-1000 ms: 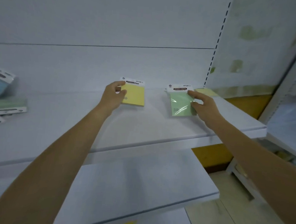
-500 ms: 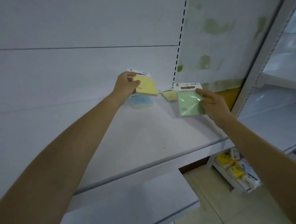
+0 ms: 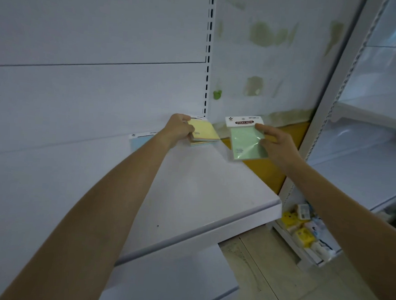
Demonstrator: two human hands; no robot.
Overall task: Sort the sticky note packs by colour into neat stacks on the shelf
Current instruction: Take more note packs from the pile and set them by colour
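The left hand [image 3: 178, 129] is closed on a yellow sticky note pack [image 3: 204, 131], fingers over its near left edge, and holds it low at the back of the white shelf [image 3: 201, 191], right over what looks like another pack whose yellowish and pale edges show beneath it. Judging by that alignment, the pack is being lowered onto a yellow stack; whether it already rests there cannot be told. The right hand [image 3: 277, 146] pinches a green sticky note pack [image 3: 246, 141] by its right edge, thumb and fingers on the plastic wrap, with the white header card reading "STICKY NOTE" upward. This pack is lifted clear of the shelf and tilted toward the camera, near its right end, which suggests it waits for a spot of its own beside the yellow ones.

Left of the left hand, a blue sticky note pack [image 3: 139, 140] lies flat against the back panel, partly hidden by the forearm, apart from the yellow pile. The colours thus seem to be set in a row along the back. To the right, past the shelf's end, a slotted upright [image 3: 334, 107] carries another bay, and small yellow and white boxed goods [image 3: 303, 230] sit on a low shelf near the floor
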